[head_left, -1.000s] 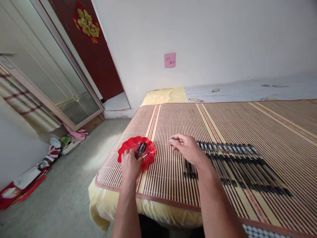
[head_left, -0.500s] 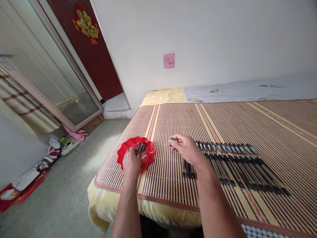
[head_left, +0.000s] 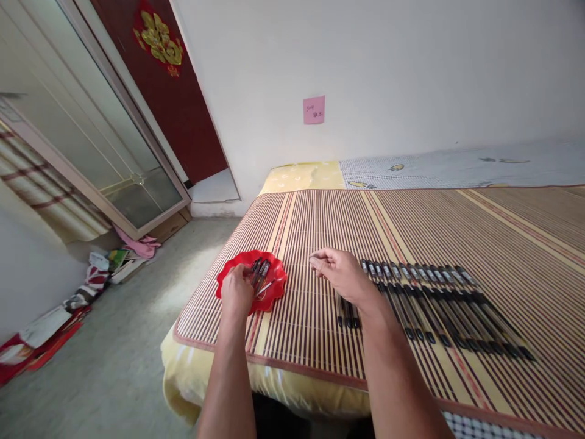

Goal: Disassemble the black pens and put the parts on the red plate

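Observation:
A red scalloped plate (head_left: pixel 237 263) lies on a striped bamboo mat (head_left: pixel 411 225) near the bed's left corner, with a few black pens (head_left: pixel 260 271) in it. My left hand (head_left: pixel 236 291) rests over the plate's near side, fingers curled around the pens there. My right hand (head_left: pixel 342 273) hovers just right of the plate, thumb and fingers pinched together; whether anything is between them I cannot make out. A long row of black pens (head_left: pixel 439 302) lies side by side on the mat to the right of that hand, partly hidden by my wrist.
The bed edge with a yellow sheet (head_left: pixel 301 177) runs along the front and left. A grey floor (head_left: pixel 128 341) lies to the left, with clutter (head_left: pixel 105 268) by a glass-doored cabinet (head_left: pixel 91 152). A pink note (head_left: pixel 313 110) is stuck on the white wall.
My left hand has shifted slightly forward over the plate's pens. My right hand has hardly moved.

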A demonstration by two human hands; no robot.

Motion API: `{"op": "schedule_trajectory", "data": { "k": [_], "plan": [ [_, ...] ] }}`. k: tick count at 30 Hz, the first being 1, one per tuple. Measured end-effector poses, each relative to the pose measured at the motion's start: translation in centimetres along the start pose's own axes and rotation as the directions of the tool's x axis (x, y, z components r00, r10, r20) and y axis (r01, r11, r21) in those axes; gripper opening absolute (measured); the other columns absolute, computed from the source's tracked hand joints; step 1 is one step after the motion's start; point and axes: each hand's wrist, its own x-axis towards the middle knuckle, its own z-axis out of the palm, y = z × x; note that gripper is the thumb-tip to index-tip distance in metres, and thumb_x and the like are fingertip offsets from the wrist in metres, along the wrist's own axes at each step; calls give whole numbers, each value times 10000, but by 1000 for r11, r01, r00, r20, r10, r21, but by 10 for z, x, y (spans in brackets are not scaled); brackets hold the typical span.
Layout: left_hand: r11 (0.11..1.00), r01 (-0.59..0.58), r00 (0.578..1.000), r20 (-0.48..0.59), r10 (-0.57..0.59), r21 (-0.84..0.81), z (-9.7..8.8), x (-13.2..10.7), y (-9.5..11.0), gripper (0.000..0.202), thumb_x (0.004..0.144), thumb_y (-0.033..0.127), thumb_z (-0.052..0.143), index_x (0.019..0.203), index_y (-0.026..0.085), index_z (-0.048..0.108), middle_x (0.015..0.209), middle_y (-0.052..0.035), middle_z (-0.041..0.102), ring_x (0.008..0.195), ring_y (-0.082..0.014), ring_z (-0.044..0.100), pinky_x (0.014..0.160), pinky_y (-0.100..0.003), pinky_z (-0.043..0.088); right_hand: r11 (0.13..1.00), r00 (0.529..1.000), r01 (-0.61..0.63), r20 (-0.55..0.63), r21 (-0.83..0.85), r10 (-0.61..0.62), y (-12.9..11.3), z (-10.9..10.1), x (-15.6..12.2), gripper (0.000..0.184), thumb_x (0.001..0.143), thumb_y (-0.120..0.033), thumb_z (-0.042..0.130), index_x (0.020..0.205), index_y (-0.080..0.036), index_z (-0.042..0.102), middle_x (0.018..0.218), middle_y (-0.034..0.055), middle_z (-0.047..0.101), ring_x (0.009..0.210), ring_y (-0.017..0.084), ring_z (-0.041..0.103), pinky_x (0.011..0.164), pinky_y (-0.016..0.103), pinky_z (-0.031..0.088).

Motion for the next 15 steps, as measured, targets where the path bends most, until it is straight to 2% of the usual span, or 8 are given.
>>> {"op": "schedule_trajectory", "data": {
  "k": [4,8,10,11,12,13,15],
  "plan": [
    [1000,-20,1000,13,20,-15,3,2,-3,284,838,118,613,1102,163,708,1107,-110,768,1043,-268,712,898,-349,529,1000,1000,16,13,13,-16,3,2,2,330,941,-451,620,1065,-158,708,971,85,694,859,194,679,840,393,554],
    [999,-32,999,22,33,-20,4,4,-4,311,816,38,554,1022,190,732,1028,-81,781,1034,-256,715,899,-331,523,999,999,31,-14,26,-31,4,1,2,312,930,-440,641,1050,-162,720,950,86,712,838,192,684,806,383,568],
    [999,-21,1000,11,21,-28,3,4,-4,287,825,62,575,1022,199,733,1021,-73,784,1025,-254,719,900,-328,526,995,994,66,-97,69,-59,2,-1,1,299,919,-438,663,1036,-170,727,957,86,724,820,186,688,791,378,584],
    [999,-14,1000,3,14,-33,2,4,-3,272,833,89,595,1040,200,731,1034,-74,784,1027,-256,719,906,-332,528,989,980,106,-181,105,-86,0,-3,0,292,917,-440,668,1025,-176,727,953,82,726,805,181,687,778,372,591],
    [999,-8,1000,-5,8,-37,1,3,-1,254,845,120,611,1057,199,728,1048,-79,781,1031,-260,718,914,-341,529,976,948,163,-297,143,-114,-3,-5,-1,285,919,-445,667,1010,-181,724,942,76,724,784,173,681,758,362,595],
    [999,-4,1000,-12,4,-41,0,2,2,234,862,155,621,1068,195,725,1064,-86,777,1038,-265,715,922,-352,530,956,893,232,-429,179,-136,-5,-7,-2,277,924,-449,661,995,-187,717,926,69,719,761,164,671,732,347,594],
    [999,-10,999,-32,8,-50,-1,-3,11,201,899,224,624,1069,187,723,1087,-100,766,1051,-279,706,927,-375,529,896,734,381,-664,230,-142,-11,-14,-3,250,936,-442,645,961,-198,688,872,43,689,699,139,633,662,306,568]
  ]
}}
